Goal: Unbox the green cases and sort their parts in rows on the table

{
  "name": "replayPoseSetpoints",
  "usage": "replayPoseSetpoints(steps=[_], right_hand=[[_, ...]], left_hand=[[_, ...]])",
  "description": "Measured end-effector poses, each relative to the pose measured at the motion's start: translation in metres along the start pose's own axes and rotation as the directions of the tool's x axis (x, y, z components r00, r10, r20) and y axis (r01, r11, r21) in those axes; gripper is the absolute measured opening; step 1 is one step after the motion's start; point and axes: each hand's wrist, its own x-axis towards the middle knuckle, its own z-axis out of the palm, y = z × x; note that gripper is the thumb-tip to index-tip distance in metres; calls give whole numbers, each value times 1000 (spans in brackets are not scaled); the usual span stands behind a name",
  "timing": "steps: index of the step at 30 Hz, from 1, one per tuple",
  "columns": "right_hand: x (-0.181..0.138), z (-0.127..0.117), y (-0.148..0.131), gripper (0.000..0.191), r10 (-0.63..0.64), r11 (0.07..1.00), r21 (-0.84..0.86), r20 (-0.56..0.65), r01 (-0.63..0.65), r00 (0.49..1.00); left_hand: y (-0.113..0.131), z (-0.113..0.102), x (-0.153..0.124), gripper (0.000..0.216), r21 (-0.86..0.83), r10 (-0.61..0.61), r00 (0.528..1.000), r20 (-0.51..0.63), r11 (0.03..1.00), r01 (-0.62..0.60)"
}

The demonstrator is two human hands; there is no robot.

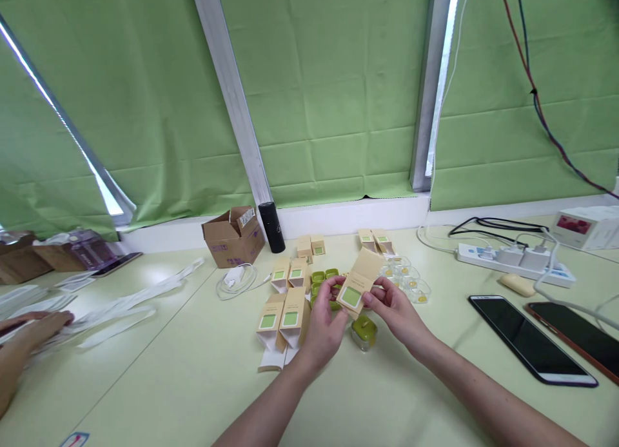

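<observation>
Both my hands hold a small tan paper box [356, 284] with a green window on its front and its flap standing up. My left hand [327, 319] grips its left side, and my right hand [394, 305] pinches the right side. Just below, a clear small container with a green lid [364, 331] stands on the table. Several more green-lidded containers [318, 277] are partly hidden behind my left hand. To the left, several tan boxes [293, 315] stand with open flaps. Clear containers with yellow bits inside [416, 291] sit behind my right hand.
More tan boxes [374, 240] stand farther back. A cardboard box [233, 239], black bottle [271, 228] and charger with cable [235, 277] are at the back left. At right lie a power strip [515, 261] and phones [532, 337]. Another person's hand [41, 331] handles white strips at far left.
</observation>
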Motion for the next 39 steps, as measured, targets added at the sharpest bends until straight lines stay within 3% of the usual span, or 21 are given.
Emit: replayPoseSetpoints(steps=[6, 13, 19, 22, 26, 32, 39], right_hand=[[2, -4, 3, 60, 47, 999, 28, -45, -45, 998], [1, -3, 1, 60, 37, 998, 50, -57, -34, 998], [3, -7, 9, 62, 5, 1000, 18, -92, -4, 996], [6, -11, 15, 61, 6, 999, 33, -95, -3, 995], [7, -14, 20, 60, 27, 999, 45, -66, -24, 997], [4, -12, 13, 50, 35, 997, 72, -1, -35, 999], [3, -9, 8, 53, 50, 997, 63, 31, -52, 998]], left_hand=[[-3, 0, -2, 57, 55, -27, 1000, 6, 998, 27], [3, 1, -3, 39, 428, 151, 986, -73, 897, -106], [2, 0, -4, 32, 515, 249, 968, -20, 833, -203], [1, -1, -4, 34, 509, 283, 959, -1, 826, -243], [-3, -1, -3, 31, 459, 274, 959, -70, 863, -213], [-12, -1, -3, 34, 308, 138, 977, -165, 948, -82], [-15, -3, 1, 42, 105, 6, 990, -139, 994, 9]])
